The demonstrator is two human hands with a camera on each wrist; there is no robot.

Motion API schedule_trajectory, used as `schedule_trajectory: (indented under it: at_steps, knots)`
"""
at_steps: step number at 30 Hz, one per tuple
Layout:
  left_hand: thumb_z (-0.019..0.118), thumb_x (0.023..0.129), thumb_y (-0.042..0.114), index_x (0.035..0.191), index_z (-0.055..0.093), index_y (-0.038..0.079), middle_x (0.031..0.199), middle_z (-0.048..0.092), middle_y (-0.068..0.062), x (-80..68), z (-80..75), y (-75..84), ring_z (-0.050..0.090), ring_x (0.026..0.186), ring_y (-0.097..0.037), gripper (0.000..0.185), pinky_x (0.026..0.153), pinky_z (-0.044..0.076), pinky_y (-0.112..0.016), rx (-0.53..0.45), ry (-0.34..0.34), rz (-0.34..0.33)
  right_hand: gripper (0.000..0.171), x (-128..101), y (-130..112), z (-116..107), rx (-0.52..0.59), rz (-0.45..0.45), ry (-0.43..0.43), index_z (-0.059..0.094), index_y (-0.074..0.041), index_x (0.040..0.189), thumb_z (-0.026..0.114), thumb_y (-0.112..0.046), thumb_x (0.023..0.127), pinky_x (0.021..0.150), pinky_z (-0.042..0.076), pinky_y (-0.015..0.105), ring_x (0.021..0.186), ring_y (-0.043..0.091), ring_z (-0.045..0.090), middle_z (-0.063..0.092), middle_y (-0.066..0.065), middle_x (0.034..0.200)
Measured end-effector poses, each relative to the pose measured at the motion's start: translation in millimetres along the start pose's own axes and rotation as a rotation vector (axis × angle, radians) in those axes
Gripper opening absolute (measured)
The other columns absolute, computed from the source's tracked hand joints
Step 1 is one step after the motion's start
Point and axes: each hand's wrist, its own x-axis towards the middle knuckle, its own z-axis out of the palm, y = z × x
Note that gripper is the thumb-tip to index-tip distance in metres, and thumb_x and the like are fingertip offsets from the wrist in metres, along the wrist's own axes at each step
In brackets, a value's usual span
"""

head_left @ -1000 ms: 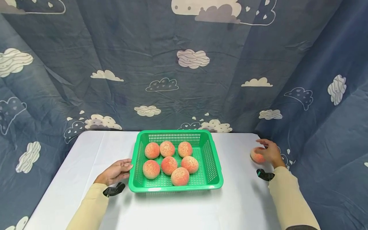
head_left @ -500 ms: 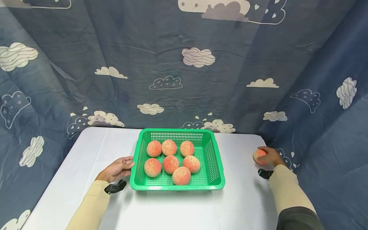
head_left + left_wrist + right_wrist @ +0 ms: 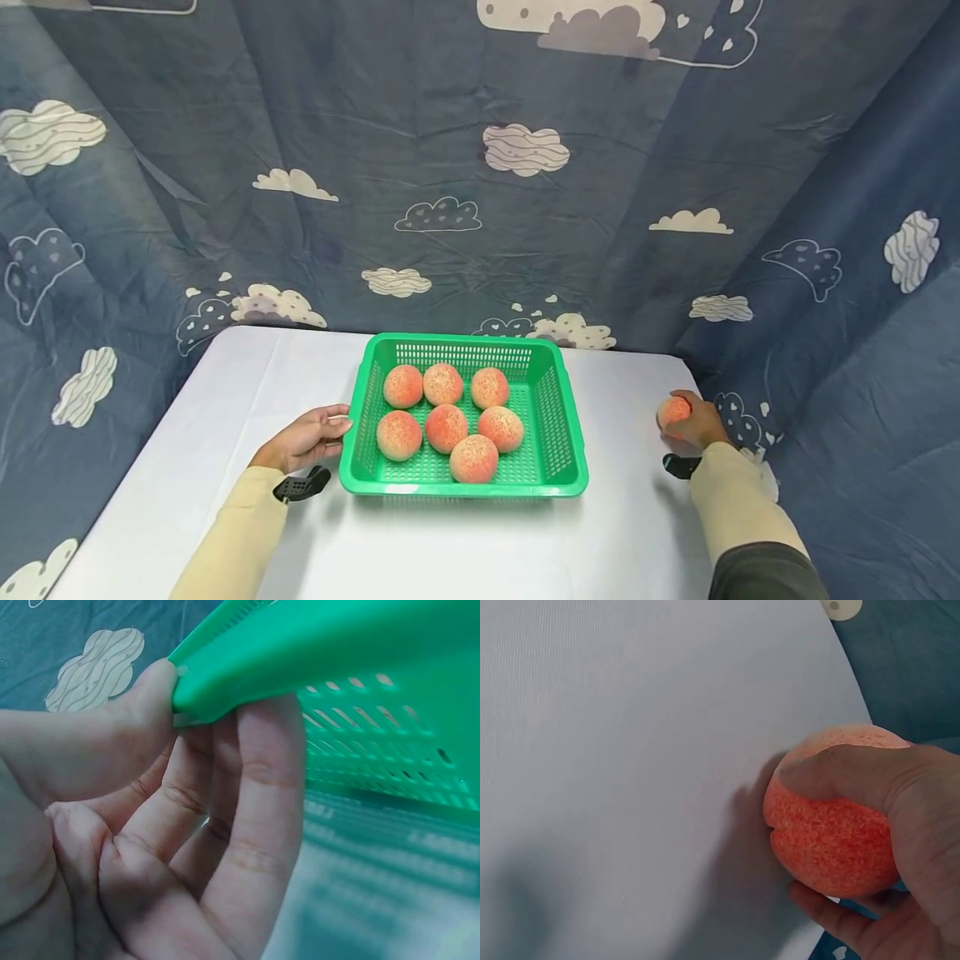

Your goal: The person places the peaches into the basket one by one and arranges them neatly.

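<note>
A green plastic basket [image 3: 567, 433] stands in the middle of the white table [image 3: 450, 542] and holds several pink-orange peaches [image 3: 446, 427]. My left hand [image 3: 311, 433] pinches the basket's left rim [image 3: 247, 656], thumb on top and fingers [image 3: 247, 825] underneath. At the table's right edge my right hand [image 3: 697, 421] grips one more peach [image 3: 672, 410], fingers and thumb curled round the peach [image 3: 832, 825] just above the tabletop.
A dark blue cloth with cloud prints [image 3: 480, 167] hangs behind and on both sides of the table. Bare white tabletop [image 3: 630, 750] lies between the basket and my right hand. Black wrist mounts [image 3: 300, 485] sit by both sleeves.
My right hand has closed round the peach at the table's right edge and drawn it slightly toward me. The left hand stays on the basket rim.
</note>
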Motion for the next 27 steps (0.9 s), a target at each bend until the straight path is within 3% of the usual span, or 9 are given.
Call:
schedule_trajectory:
  at_steps: [6, 13, 18, 23, 27]
  knots:
    - [0.053, 0.099, 0.006, 0.14, 0.025, -0.014, 0.102, 0.068, -0.005, 1.2, -1.5, 2.6, 0.067, 0.092, -0.015, 0.054, 0.085, 0.056, -0.032, 0.027, 0.002, -0.01, 0.073, -9, -9, 8, 0.047, 0.017, 0.047, 0.038, 0.003, 0.137, 0.073, -0.004, 0.073, 0.095, 0.039, 0.063, 0.112, 0.049, 0.045, 0.043, 0.036, 0.13]
    - [0.052, 0.099, 0.005, 0.14, 0.025, -0.014, 0.102, 0.068, -0.005, 2.7, -2.6, 1.4, 0.067, 0.092, -0.015, 0.052, 0.085, 0.056, -0.031, 0.017, 0.015, -0.015, 0.075, -13, -24, 14, 0.122, 0.066, 0.022, 0.032, 0.001, 0.143, 0.071, -0.005, 0.08, 0.103, 0.033, 0.065, 0.124, 0.05, 0.036, 0.033, 0.034, 0.142]
    - [0.052, 0.099, 0.005, 0.14, 0.026, -0.013, 0.102, 0.068, -0.005, 1.5, -1.8, -0.9, 0.067, 0.093, -0.016, 0.051, 0.086, 0.056, -0.032, 0.009, 0.013, -0.015, 0.074, -18, -33, 13, 0.143, 0.046, 0.04, 0.032, 0.002, 0.144, 0.07, -0.008, 0.081, 0.104, 0.031, 0.065, 0.125, 0.049, 0.035, 0.032, 0.034, 0.143]
    - [0.052, 0.099, 0.005, 0.139, 0.028, -0.012, 0.103, 0.068, -0.005, -0.5, -1.1, -1.8, 0.067, 0.094, -0.016, 0.05, 0.085, 0.056, -0.032, 0.015, 0.029, -0.012, 0.075, -27, -42, 10, 0.169, 0.017, 0.068, 0.032, 0.002, 0.144, 0.071, -0.011, 0.081, 0.1, 0.036, 0.062, 0.123, 0.048, 0.037, 0.033, 0.034, 0.143]
    - [0.053, 0.098, 0.005, 0.138, 0.028, -0.014, 0.105, 0.067, -0.007, -0.3, -2.1, -2.2, 0.066, 0.096, -0.016, 0.051, 0.086, 0.056, -0.032, 0.023, 0.017, 0.002, 0.076, -39, -53, 7, 0.234, 0.011, 0.05, 0.029, 0.001, 0.147, 0.071, -0.015, 0.085, 0.091, 0.046, 0.053, 0.12, 0.045, 0.039, 0.033, 0.032, 0.143]
